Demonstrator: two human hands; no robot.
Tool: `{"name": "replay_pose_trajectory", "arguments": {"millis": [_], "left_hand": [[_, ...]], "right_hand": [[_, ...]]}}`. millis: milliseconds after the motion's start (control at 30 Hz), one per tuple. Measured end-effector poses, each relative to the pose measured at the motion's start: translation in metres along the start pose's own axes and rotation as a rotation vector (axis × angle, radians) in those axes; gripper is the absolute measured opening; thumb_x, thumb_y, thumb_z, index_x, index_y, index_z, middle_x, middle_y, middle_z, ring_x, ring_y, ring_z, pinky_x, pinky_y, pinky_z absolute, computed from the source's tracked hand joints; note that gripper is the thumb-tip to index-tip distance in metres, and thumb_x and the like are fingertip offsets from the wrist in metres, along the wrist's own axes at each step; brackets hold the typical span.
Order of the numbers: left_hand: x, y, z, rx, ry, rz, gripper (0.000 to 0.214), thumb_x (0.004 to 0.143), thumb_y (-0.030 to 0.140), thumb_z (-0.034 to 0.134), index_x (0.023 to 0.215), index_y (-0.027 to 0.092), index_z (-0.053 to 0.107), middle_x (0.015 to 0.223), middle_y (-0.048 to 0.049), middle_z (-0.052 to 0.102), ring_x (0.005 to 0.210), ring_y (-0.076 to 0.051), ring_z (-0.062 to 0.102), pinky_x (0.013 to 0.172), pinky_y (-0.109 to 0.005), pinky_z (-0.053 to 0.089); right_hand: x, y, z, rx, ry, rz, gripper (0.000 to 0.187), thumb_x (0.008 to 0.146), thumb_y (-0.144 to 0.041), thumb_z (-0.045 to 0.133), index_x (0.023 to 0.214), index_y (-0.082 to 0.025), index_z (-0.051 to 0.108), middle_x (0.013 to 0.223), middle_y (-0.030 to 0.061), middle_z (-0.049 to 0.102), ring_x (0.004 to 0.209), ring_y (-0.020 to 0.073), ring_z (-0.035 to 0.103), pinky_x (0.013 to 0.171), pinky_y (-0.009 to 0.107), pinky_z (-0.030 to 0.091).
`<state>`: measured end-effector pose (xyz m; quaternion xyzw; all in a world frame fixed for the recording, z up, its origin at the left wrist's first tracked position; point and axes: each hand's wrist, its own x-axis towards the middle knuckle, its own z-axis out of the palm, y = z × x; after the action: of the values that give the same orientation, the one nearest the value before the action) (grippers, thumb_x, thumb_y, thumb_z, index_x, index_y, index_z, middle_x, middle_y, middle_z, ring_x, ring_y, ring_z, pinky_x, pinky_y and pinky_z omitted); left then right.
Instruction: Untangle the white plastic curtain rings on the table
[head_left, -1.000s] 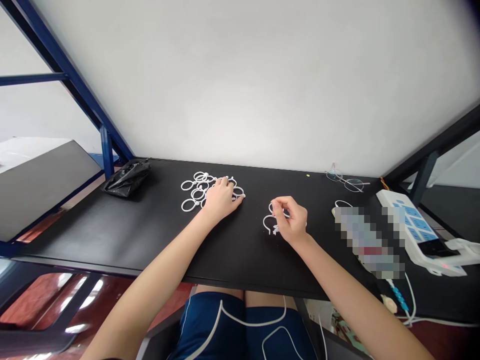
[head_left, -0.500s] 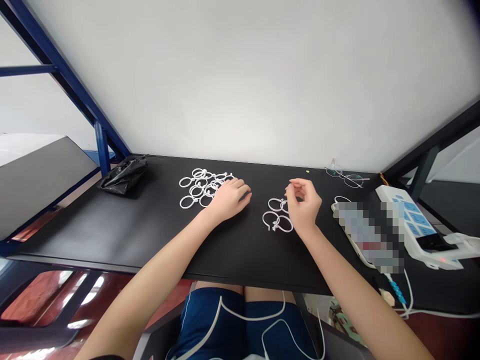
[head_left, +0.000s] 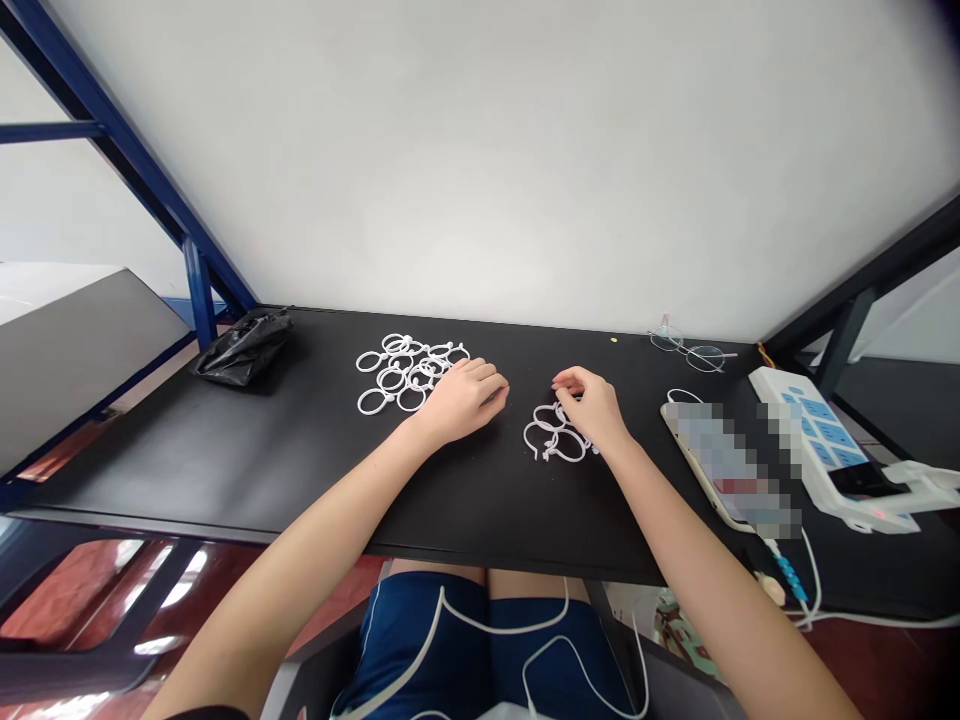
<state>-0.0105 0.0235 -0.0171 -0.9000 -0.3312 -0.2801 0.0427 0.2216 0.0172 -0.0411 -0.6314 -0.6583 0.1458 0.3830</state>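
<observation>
On the left, thin white plastic-looking rings [head_left: 397, 378], likely light, springy and best held by the rim, lay heaped beside the curled left hand [head_left: 466, 400], with a smaller bunch [head_left: 557, 430] by the bent right hand [head_left: 591, 408], but I couldn't tell if either hand pinched one.
</observation>
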Motion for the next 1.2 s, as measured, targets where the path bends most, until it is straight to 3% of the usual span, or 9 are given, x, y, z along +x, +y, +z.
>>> {"name": "replay_pose_trajectory", "arguments": {"millis": [133,400,567,733,933,1200], "left_hand": [[0.0,0.001,-0.001,-0.011,0.019,-0.002,0.026,0.096,0.022,0.039,0.084,0.017,0.061,0.074,-0.0043,0.061,0.071,-0.016,0.053,0.07,-0.03,0.04],[0.0,-0.001,0.001,0.015,0.082,0.008,0.024,0.094,0.02,0.041,0.08,0.016,0.06,0.07,-0.0037,0.06,0.068,-0.016,0.051,0.067,-0.029,0.04],[0.0,-0.001,0.003,0.024,0.115,0.023,0.024,0.094,0.019,0.042,0.078,0.016,0.06,0.069,-0.0031,0.059,0.067,-0.015,0.05,0.066,-0.028,0.04],[0.0,-0.001,0.002,0.037,0.125,0.028,0.024,0.094,0.02,0.042,0.077,0.016,0.059,0.068,-0.0027,0.059,0.066,-0.015,0.05,0.065,-0.028,0.04],[0.001,0.001,0.002,0.047,0.129,0.024,0.024,0.094,0.02,0.043,0.077,0.016,0.059,0.067,-0.0025,0.059,0.065,-0.014,0.05,0.064,-0.028,0.04],[-0.001,0.004,0.004,-0.017,0.128,0.062,0.022,0.095,0.024,0.045,0.082,0.016,0.061,0.07,-0.0027,0.061,0.067,-0.014,0.053,0.066,-0.028,0.042]], "right_hand": [[-0.001,-0.004,-0.003,0.04,-0.078,0.004,0.015,0.069,-0.017,0.061,0.082,-0.019,0.068,0.08,0.0036,0.072,0.066,0.0163,0.064,0.066,0.032,0.053],[-0.001,-0.008,-0.009,0.081,-0.264,0.103,0.028,0.06,-0.013,0.062,0.085,-0.02,0.07,0.096,0.005,0.072,0.085,0.0206,0.064,0.069,0.03,0.052],[-0.006,-0.019,-0.005,0.032,-0.199,0.079,0.026,0.061,-0.007,0.055,0.08,-0.02,0.066,0.09,0.003,0.071,0.073,0.0162,0.061,0.07,0.03,0.05],[-0.008,-0.02,0.0,0.09,-0.111,0.019,0.022,0.061,-0.007,0.053,0.076,-0.02,0.064,0.083,0.0024,0.07,0.074,0.0182,0.064,0.073,0.032,0.051],[-0.007,-0.018,0.003,0.322,0.011,0.002,0.016,0.066,-0.011,0.057,0.077,-0.018,0.065,0.082,0.0042,0.068,0.077,0.0196,0.066,0.074,0.035,0.054],[-0.014,-0.028,0.01,0.516,0.025,-0.07,0.006,0.074,-0.019,0.067,0.078,-0.018,0.063,0.079,0.0033,0.066,0.073,0.0174,0.065,0.071,0.033,0.056]]}}
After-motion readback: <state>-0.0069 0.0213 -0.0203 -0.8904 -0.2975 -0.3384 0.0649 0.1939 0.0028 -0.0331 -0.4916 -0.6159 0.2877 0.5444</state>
